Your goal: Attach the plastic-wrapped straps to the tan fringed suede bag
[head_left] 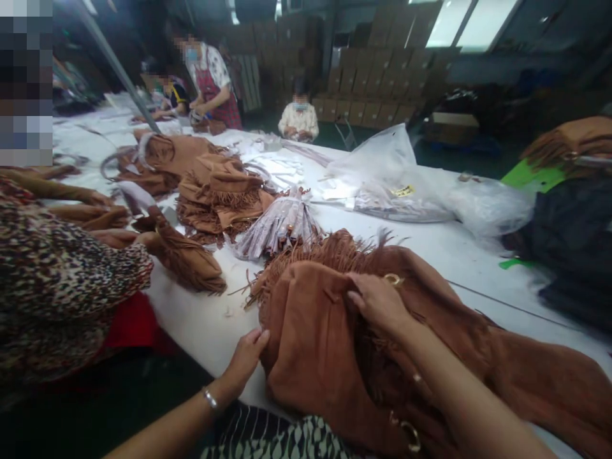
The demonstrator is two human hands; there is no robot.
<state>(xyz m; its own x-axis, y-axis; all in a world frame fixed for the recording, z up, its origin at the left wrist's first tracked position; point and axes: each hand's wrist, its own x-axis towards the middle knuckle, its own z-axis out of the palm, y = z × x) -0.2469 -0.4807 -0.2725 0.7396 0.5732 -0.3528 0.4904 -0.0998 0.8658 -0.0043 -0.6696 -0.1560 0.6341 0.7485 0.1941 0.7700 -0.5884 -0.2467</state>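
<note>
Brown bag (pixel 310 331) looks soft, floppy; grasp edges. Right hand (pixel 377 303) pinches edge; left hand (pixel 245 357) curled alongside, hold unclear.

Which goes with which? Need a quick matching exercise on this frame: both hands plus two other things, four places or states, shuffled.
Column 1
1. Left hand
2. Right hand
3. Plastic bag
4. Cardboard boxes

Column 2
A. Stacked in the background
B. At the upper right edge of the brown bag's front, as pictured
C. See-through, on the white table beyond the brown bag
D. At the left edge of the brown bag, as pictured

Pairs: 1-D, 2-B, 3-C, 4-A
</note>
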